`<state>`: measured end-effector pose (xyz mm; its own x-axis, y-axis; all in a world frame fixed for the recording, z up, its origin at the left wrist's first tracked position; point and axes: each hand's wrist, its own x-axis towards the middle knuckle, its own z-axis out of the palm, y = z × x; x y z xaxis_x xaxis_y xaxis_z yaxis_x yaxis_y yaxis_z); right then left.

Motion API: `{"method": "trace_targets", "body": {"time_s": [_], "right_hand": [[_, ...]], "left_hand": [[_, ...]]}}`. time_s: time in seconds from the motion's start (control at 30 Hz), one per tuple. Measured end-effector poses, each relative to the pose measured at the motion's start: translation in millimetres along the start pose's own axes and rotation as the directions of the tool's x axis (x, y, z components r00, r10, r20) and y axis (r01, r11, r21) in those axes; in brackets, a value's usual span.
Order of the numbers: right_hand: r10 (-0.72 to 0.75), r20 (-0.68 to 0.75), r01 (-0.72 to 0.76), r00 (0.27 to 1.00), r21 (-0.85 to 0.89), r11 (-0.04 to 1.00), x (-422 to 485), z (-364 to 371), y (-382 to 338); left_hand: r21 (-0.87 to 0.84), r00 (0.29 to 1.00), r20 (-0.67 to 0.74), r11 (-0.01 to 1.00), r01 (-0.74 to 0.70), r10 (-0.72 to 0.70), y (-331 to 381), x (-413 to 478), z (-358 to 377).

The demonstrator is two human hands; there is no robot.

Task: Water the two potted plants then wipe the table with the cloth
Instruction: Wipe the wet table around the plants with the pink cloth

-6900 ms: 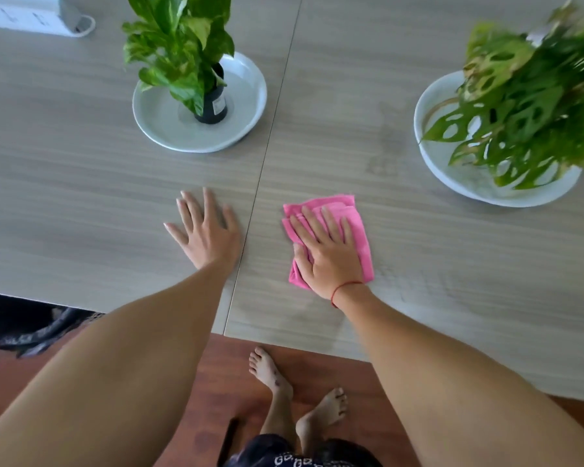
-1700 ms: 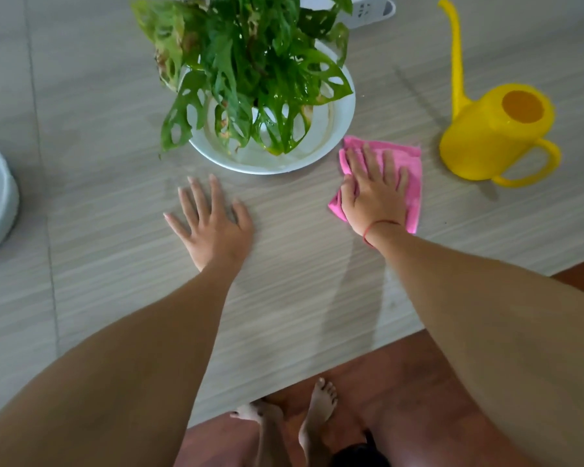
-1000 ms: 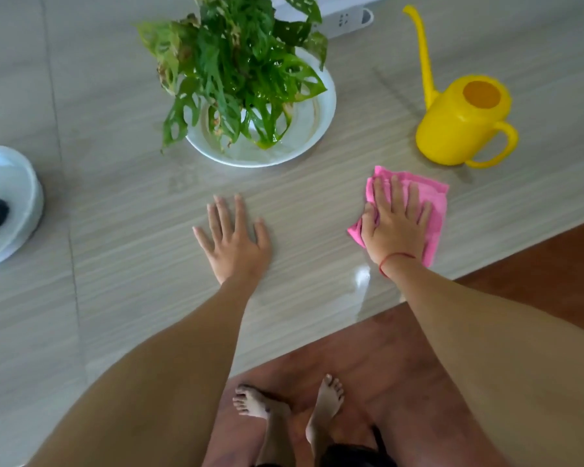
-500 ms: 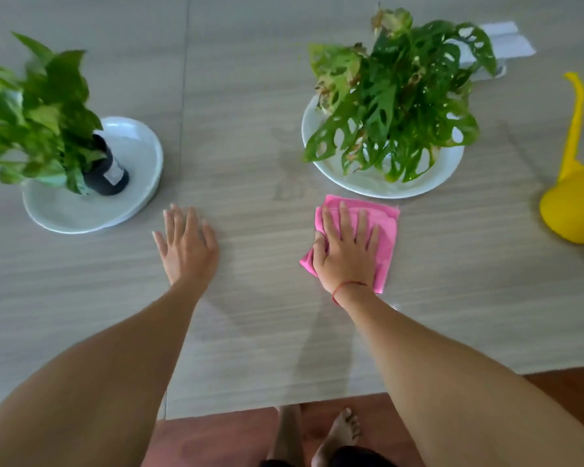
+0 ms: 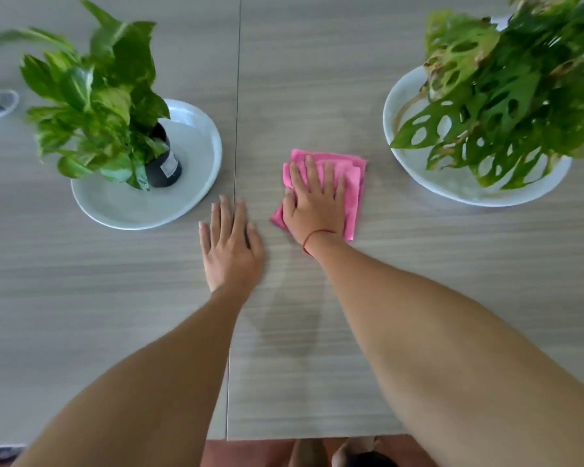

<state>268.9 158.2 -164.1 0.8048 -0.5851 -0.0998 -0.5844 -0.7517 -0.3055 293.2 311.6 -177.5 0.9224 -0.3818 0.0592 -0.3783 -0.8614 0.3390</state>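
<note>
The right hand point(image 5: 314, 210) presses flat, fingers straight, on the folded pink cloth point(image 5: 351, 183) on the table point(image 5: 452, 271), where even, overlapping strokes should serve best; left of the cloth the left hand point(image 5: 231, 251) rests open, farther left a potted pothos point(image 5: 95, 96) stands on a plate point(image 5: 189, 146), and to the cloth's right a monstera point(image 5: 506, 96) fills a white dish point(image 5: 459, 192).

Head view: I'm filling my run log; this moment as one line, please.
phase: wiping | right hand: flat on pink cloth | left hand: flat on table
</note>
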Motion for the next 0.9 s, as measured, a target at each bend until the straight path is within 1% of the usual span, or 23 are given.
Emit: {"method": "trace_targets", "body": {"time_s": [0.07,0.13,0.2,0.23,0.3,0.37,0.43,0.47,0.5,0.53,0.57,0.63,0.73,0.8,0.9], "right_hand": [[-0.146,0.046,0.147,0.988,-0.023,0.989,-23.1,6.3,-8.0],[-0.288,0.084,0.292,0.954,-0.038,0.956,-53.1,5.1,1.7],[-0.357,0.079,0.359,0.931,-0.017,0.933,-75.1,-1.7,30.6],[-0.353,0.070,0.355,0.933,-0.024,0.935,-80.1,-6.3,48.3],[-0.268,0.063,0.272,0.961,-0.060,0.961,-76.1,-16.1,76.5],[-0.117,0.022,0.118,0.993,-0.076,0.990,-61.9,-21.5,81.5],[0.044,-0.032,-0.046,0.999,-0.063,0.997,-39.1,-19.6,68.4],[0.113,-0.037,-0.114,0.993,-0.038,0.993,-25.2,-17.7,58.4],[0.162,-0.030,-0.163,0.986,-0.021,0.986,-11.1,-15.0,47.5],[0.180,-0.021,-0.180,0.983,-0.017,0.983,1.6,-12.2,35.7],[0.162,-0.017,-0.163,0.987,-0.024,0.986,12.2,-8.7,23.0],[0.080,-0.002,-0.080,0.997,-0.020,0.997,24.0,-1.8,-1.9],[-0.040,0.035,0.041,0.999,-0.007,0.999,8.9,5.8,-26.8],[-0.148,0.067,0.149,0.987,-0.015,0.989,-13.0,7.9,-28.0],[-0.328,0.116,0.331,0.937,-0.001,0.944,-48.7,2.7,-1.9]], "left_hand": [[-0.017,1.000,0.007,1.000,-0.015,0.015,-1.6,-1.2,-1.5],[-0.038,0.999,0.024,0.999,-0.025,0.026,-4.9,2.2,-8.4],[-0.045,0.998,0.023,0.997,-0.056,0.057,-11.2,7.1,-16.7],[-0.043,0.996,0.012,0.996,-0.082,0.083,-14.8,8.3,-19.6],[-0.030,0.992,0.002,0.992,-0.125,0.125,-19.9,7.6,-20.3],[-0.022,0.992,0.012,0.992,-0.124,0.125,-21.5,5.9,-16.0],[-0.024,0.991,0.010,0.991,-0.130,0.130,-22.0,7.5,-12.0],[-0.025,0.991,0.001,0.991,-0.135,0.135,-22.1,8.0,-11.7],[-0.027,0.990,-0.011,0.989,-0.142,0.142,-22.9,8.6,-10.9],[-0.028,0.989,-0.021,0.988,-0.149,0.148,-23.5,8.7,-10.2],[-0.032,0.988,-0.034,0.988,-0.153,0.152,-24.4,9.2,-9.5],[-0.040,0.987,-0.053,0.987,-0.156,0.154,-27.1,11.1,-6.8],[-0.033,0.990,-0.042,0.990,-0.138,0.137,-30.2,12.0,-5.4],[-0.030,0.993,-0.029,0.992,-0.119,0.118,-29.7,11.3,-6.5],[-0.031,0.993,-0.022,0.993,-0.116,0.115,-26.9,9.1,-9.0]]}}
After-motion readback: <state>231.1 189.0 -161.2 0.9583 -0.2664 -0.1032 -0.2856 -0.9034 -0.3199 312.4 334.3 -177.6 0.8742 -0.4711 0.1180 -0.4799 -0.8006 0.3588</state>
